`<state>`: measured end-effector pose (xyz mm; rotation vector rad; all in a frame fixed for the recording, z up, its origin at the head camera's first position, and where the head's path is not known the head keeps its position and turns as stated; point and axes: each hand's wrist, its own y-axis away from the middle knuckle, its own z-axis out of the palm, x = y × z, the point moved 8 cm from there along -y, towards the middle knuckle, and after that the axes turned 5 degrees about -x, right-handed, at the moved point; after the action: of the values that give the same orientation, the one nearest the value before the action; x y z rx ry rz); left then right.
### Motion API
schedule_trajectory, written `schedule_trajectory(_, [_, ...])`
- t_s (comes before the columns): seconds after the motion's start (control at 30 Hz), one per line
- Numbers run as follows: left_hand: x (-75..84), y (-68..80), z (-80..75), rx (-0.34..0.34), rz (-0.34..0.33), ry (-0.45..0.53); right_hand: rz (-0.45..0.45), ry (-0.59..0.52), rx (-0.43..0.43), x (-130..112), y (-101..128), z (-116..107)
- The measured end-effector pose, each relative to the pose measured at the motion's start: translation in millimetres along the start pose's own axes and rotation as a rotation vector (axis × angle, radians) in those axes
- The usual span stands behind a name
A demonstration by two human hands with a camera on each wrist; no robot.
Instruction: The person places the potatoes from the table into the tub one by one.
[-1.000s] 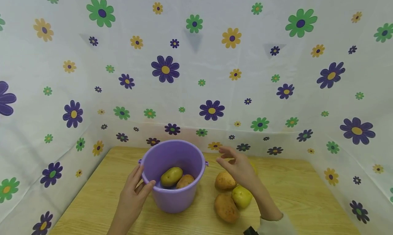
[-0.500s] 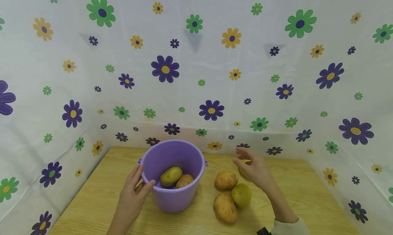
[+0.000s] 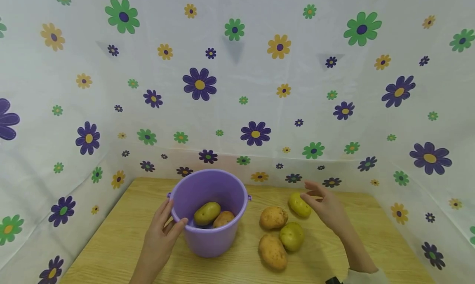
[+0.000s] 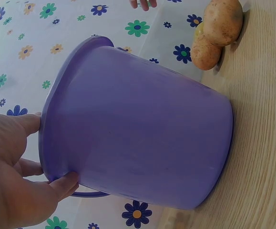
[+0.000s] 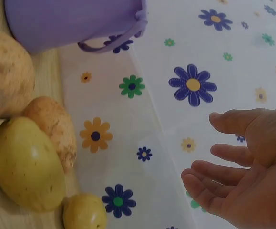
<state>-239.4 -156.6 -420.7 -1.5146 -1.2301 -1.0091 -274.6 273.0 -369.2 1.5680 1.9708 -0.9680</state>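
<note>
My left hand [image 3: 159, 234] had the purple bucket [image 3: 211, 242] by the left of its rim, thumb and fingers pinching. Bucket was upright on the wood-grain table [image 3: 352, 238], greenish potato [image 3: 207, 213] and brown potato [image 3: 224, 219] inside. My right hand [image 3: 328, 207] held nothing, fingers loosely bent, thumb apart, raised near the far yellow potato [image 3: 299, 206]. Three more potatoes [image 3: 272, 252] sat clustered nearer me.
</note>
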Motion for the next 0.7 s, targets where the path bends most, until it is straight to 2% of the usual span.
schedule_trajectory(0.43, [2.6, 0.0, 0.6, 0.011, 0.008, -0.015, 0.054, 0.06, 0.033, 32, 10, -16])
schedule_trajectory(0.7, [3.1, 0.7, -0.7, 0.014, 0.01, -0.008, 0.077, 0.052, 0.034, 44, 9, -16])
